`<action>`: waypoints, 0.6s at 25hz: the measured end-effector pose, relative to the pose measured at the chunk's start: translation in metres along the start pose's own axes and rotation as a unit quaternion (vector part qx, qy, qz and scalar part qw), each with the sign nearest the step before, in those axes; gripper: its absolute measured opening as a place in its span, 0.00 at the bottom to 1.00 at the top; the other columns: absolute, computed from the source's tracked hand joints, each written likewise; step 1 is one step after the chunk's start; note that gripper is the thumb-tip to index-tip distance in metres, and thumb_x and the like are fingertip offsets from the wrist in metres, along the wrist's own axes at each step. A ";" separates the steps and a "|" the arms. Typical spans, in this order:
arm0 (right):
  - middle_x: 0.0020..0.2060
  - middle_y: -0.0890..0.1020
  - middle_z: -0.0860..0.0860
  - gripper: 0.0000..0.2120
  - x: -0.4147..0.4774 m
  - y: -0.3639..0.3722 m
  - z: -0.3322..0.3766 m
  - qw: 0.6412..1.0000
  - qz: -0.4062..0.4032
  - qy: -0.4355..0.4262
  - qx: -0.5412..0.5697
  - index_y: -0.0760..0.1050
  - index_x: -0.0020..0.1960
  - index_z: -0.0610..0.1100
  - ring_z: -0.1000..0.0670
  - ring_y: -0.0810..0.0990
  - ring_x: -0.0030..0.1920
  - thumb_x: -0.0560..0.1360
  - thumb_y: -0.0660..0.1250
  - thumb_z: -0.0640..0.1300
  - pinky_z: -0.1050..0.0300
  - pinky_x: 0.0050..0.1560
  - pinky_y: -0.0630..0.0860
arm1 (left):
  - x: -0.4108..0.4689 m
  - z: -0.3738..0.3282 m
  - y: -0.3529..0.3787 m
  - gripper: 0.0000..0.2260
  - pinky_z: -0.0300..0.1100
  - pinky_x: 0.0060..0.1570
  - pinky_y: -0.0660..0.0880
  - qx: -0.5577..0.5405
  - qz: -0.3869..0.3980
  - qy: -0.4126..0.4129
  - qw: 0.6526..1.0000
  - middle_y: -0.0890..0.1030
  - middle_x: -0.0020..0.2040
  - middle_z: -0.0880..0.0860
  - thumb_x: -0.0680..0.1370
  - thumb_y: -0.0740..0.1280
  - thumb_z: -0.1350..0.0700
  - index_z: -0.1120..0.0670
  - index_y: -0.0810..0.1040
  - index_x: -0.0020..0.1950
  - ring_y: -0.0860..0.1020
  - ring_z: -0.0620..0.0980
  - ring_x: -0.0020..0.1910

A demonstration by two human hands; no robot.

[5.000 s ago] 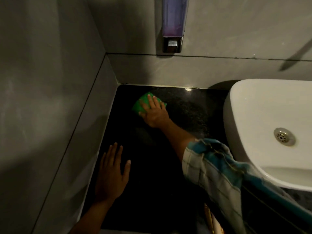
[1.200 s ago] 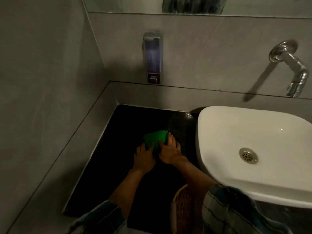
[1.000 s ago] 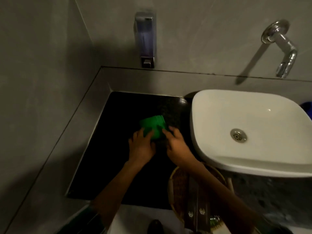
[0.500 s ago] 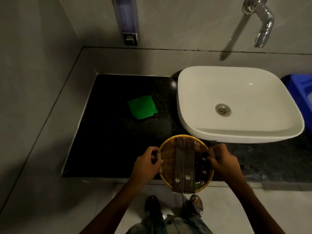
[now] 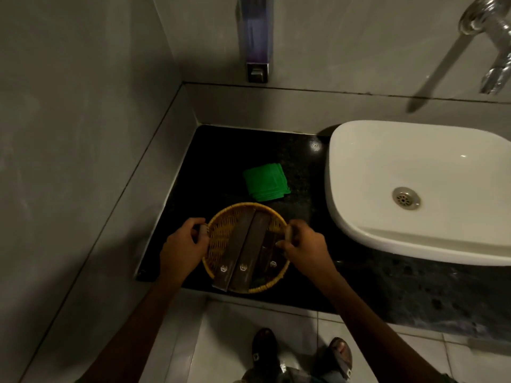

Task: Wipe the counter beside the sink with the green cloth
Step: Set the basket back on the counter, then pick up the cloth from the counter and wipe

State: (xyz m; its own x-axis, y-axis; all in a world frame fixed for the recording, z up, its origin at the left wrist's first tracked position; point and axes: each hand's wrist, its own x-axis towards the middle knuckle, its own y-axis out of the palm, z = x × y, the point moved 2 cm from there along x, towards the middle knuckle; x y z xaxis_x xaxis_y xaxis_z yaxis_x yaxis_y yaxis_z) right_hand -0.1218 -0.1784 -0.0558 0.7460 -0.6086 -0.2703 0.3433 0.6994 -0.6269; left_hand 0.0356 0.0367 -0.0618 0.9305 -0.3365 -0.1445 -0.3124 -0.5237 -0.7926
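Observation:
The green cloth (image 5: pixel 266 182) lies folded and untouched on the black counter (image 5: pixel 210 167), left of the white sink (image 5: pixel 431 167). Just in front of it a round wicker basket (image 5: pixel 221 233) with dark flat packets sits over the counter's near part. My left hand (image 5: pixel 182 247) grips the basket's left rim and my right hand (image 5: pixel 302 244) grips its right rim. Whether the basket rests on the counter or hovers just above it, I cannot tell.
Grey walls close the counter at the left and back. A soap dispenser (image 5: pixel 255 37) hangs on the back wall, a chrome tap (image 5: pixel 489 42) above the sink. The counter's front edge runs just below the basket; tiled floor and my feet (image 5: pixel 301 352) lie below.
Both hands let go of the folded green cloth and took the wicker basket. Since half a second ago the basket has moved in from the front edge onto the counter, close to the cloth.

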 end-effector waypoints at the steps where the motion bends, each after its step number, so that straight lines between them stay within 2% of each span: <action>1: 0.44 0.83 0.45 0.20 0.005 0.010 0.007 1.000 0.014 -0.004 0.001 0.72 0.60 0.46 0.43 0.82 0.46 0.70 0.72 0.45 0.48 0.47 0.80 | 0.004 0.007 -0.003 0.13 0.44 0.44 0.74 0.008 0.005 -0.013 1.000 0.84 0.49 0.52 0.77 0.63 0.47 0.47 0.74 0.61 0.81 0.54 0.47; 4: 0.38 0.83 0.51 0.18 0.014 0.015 0.009 0.998 0.035 -0.022 -0.043 0.70 0.57 0.47 0.45 0.83 0.42 0.71 0.70 0.52 0.49 0.41 0.80 | 0.016 0.016 -0.013 0.18 0.50 0.49 0.77 0.021 0.038 -0.031 0.999 0.82 0.53 0.54 0.75 0.64 0.45 0.47 0.72 0.63 0.80 0.57 0.52; 6: 0.37 0.82 0.52 0.23 0.039 -0.001 0.007 0.997 -0.010 -0.027 -0.065 0.70 0.58 0.48 0.47 0.82 0.41 0.70 0.68 0.60 0.54 0.40 0.78 | 0.045 0.007 -0.024 0.23 0.52 0.52 0.76 0.030 -0.010 -0.016 0.999 0.79 0.58 0.55 0.72 0.68 0.45 0.48 0.70 0.65 0.79 0.57 0.55; 7: 0.38 0.83 0.50 0.23 0.062 -0.009 0.010 0.997 -0.045 -0.020 -0.059 0.72 0.57 0.47 0.47 0.82 0.42 0.70 0.69 0.61 0.55 0.41 0.76 | 0.065 -0.005 -0.027 0.23 0.50 0.51 0.75 0.011 -0.032 -0.002 0.999 0.79 0.58 0.55 0.72 0.68 0.45 0.48 0.70 0.65 0.79 0.57 0.54; 9: 0.44 0.84 0.44 0.19 0.113 -0.018 0.021 0.997 -0.064 0.008 -0.050 0.76 0.56 0.45 0.45 0.82 0.47 0.71 0.70 0.56 0.55 0.46 0.76 | 0.102 -0.043 -0.014 0.20 0.49 0.53 0.76 -0.010 0.008 0.019 1.000 0.81 0.56 0.55 0.73 0.67 0.47 0.49 0.72 0.63 0.79 0.57 0.55; 11: 0.53 0.83 0.41 0.19 0.157 -0.008 0.028 0.994 -0.039 0.015 -0.102 0.75 0.59 0.43 0.41 0.81 0.54 0.73 0.69 0.51 0.51 0.53 0.78 | 0.127 -0.082 0.021 0.21 0.53 0.62 0.71 0.080 0.077 0.032 0.993 0.81 0.58 0.57 0.75 0.64 0.47 0.51 0.70 0.66 0.77 0.59 0.60; 13: 0.60 0.78 0.38 0.24 0.185 0.009 0.029 0.990 -0.006 0.029 -0.137 0.70 0.64 0.42 0.38 0.77 0.60 0.73 0.69 0.51 0.48 0.58 0.77 | 0.138 -0.109 0.056 0.24 0.59 0.67 0.61 0.151 0.119 0.019 0.981 0.78 0.62 0.60 0.76 0.62 0.46 0.54 0.64 0.70 0.73 0.62 0.64; 15: 0.63 0.75 0.37 0.29 0.198 0.020 0.025 0.990 0.017 0.069 -0.122 0.67 0.67 0.40 0.37 0.75 0.62 0.71 0.70 0.51 0.47 0.61 0.75 | 0.143 -0.118 0.082 0.28 0.60 0.67 0.59 0.128 0.131 -0.034 0.983 0.75 0.65 0.62 0.76 0.62 0.48 0.55 0.58 0.72 0.71 0.63 0.66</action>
State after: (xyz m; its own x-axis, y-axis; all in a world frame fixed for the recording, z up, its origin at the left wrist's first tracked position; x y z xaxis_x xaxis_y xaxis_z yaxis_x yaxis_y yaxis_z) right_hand 0.0472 -0.2754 -0.1033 0.6646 -0.6429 -0.3807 0.1588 0.6194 -0.7688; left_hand 0.1200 -0.1469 -0.0776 0.8383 -0.3754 -0.3954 -0.4923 -0.2098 -0.8447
